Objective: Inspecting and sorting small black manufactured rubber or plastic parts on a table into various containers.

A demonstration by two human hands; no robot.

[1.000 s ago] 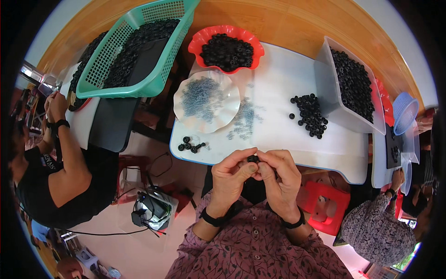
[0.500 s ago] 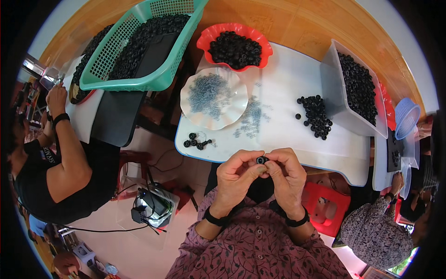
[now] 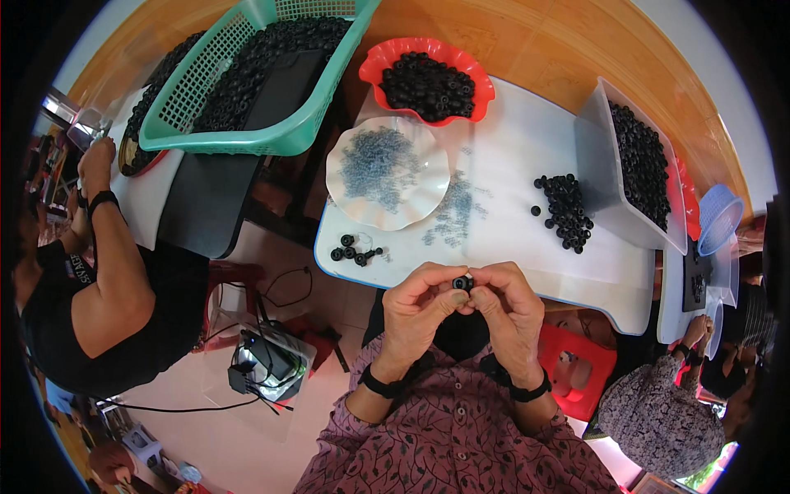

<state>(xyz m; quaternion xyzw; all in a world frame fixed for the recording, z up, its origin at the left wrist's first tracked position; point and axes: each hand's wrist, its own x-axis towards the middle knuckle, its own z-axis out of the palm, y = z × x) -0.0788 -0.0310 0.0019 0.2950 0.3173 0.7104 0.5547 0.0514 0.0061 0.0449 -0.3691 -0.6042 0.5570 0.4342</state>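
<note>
In front of my chest, a small black round part (image 3: 462, 283) with a hole in its face is pinched between the fingertips of both hands. My left hand (image 3: 418, 306) grips it from one side with thumb and forefinger. On the other side my right hand (image 3: 508, 306) closes on it the same way. Beyond them on the white table lie a few black parts (image 3: 359, 254). A wavy-rimmed white plate (image 3: 341, 198) carries many tiny grey coil-like pieces (image 3: 374, 160), with more scattered beside it. A pile of black round parts (image 3: 568, 206) lies right of centre.
A red scalloped bowl (image 3: 485, 99) and a clear bin (image 3: 594, 160) hold black parts. The green basket (image 3: 284, 142) stands at the far left. Co-workers sit left and right. Below the table are a red stool (image 3: 605, 362) and a cable-filled plastic box (image 3: 300, 354).
The view has shifted slightly, so the table's things appear a little farther right. Both hands keep their pinch on the black part, which is turned slightly.
</note>
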